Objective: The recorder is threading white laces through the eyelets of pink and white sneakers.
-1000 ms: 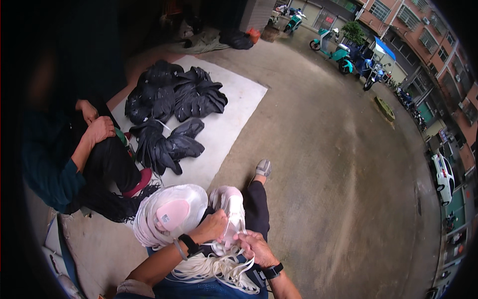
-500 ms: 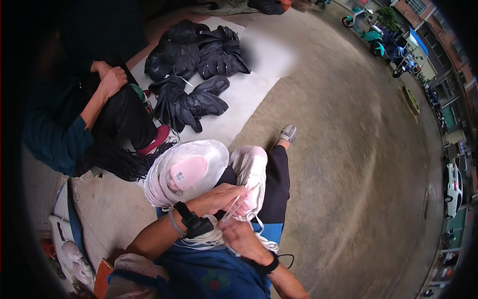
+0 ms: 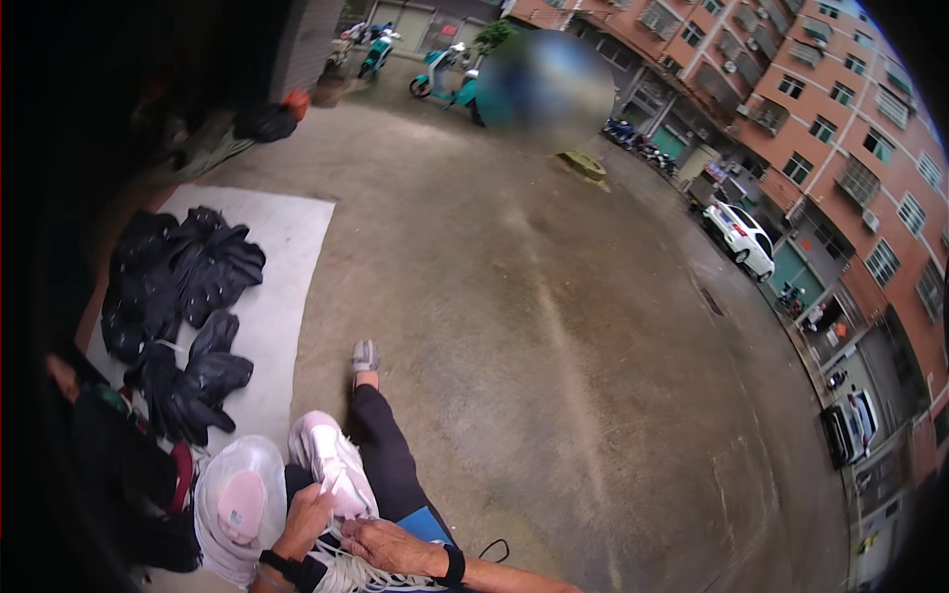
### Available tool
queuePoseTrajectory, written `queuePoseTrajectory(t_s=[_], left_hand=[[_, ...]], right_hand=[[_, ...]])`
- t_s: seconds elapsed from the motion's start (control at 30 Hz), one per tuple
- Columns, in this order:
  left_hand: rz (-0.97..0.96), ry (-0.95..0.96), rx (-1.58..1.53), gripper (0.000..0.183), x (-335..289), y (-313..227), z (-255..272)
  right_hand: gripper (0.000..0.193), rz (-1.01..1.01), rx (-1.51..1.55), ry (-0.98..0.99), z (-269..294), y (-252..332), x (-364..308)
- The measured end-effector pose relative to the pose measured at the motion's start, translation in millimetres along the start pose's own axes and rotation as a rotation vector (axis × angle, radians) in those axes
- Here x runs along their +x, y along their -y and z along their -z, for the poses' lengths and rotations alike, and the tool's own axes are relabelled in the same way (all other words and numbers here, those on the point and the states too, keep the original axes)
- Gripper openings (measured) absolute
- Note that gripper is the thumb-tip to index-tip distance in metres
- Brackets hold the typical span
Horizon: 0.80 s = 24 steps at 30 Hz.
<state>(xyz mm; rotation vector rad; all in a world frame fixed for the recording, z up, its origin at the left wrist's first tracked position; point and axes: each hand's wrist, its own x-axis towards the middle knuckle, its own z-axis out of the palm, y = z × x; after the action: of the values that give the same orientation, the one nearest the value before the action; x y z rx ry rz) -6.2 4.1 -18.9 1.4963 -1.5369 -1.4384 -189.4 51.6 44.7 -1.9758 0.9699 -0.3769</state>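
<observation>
A white and pink shoe upper (image 3: 334, 457) rests on my lap. At its near end my left hand (image 3: 308, 516) is closed, pinching a white shoelace by the shoe's opening. Just to the right, my right hand (image 3: 390, 546) is bent over the same end with its fingers curled together; what they hold is hidden. A bundle of loose white shoelaces (image 3: 358, 575) lies below my hands. Left of the shoe is a stack of nested white shoe uppers (image 3: 210, 494) with a pink insole-shaped piece (image 3: 240, 506) on top.
Black shoe uppers (image 3: 188, 381) lie in heaps on a white sheet (image 3: 314, 237) at the left. Beside me at the left edge sits another person, mostly in shadow, a hand (image 3: 64, 378) showing. Beyond the concrete ground (image 3: 474, 326) are scooters, a white car (image 3: 739, 237) and buildings.
The view has swung up and to the right, so my hands and the shoe appear lower and further left. My right hand has come closer to the shoe; the stretched lace loop no longer shows.
</observation>
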Motion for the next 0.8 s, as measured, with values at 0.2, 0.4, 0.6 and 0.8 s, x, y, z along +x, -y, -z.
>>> queuePoseTrajectory(t_s=[0.2,0.4,0.6,0.8], left_hand=[[-0.399,0.051,0.413,0.016,-9.9,38.7,-6.7],[-0.905,0.007,0.461,0.025,23.3,40.2,-40.6],[-0.509,0.102,0.078,0.028,51.4,72.5,-69.3],[-0.402,0.111,-0.271,0.019,39.6,74.4,-67.8]], right_hand=[[0.033,-0.141,-0.004,-0.105,-5.0,-24.4,9.8],[0.025,-0.105,0.492,-0.094,5.6,-37.9,-6.7],[0.01,-0.16,0.68,0.231,34.6,-15.6,6.7],[0.012,-0.362,0.537,0.112,43.4,11.9,7.4]])
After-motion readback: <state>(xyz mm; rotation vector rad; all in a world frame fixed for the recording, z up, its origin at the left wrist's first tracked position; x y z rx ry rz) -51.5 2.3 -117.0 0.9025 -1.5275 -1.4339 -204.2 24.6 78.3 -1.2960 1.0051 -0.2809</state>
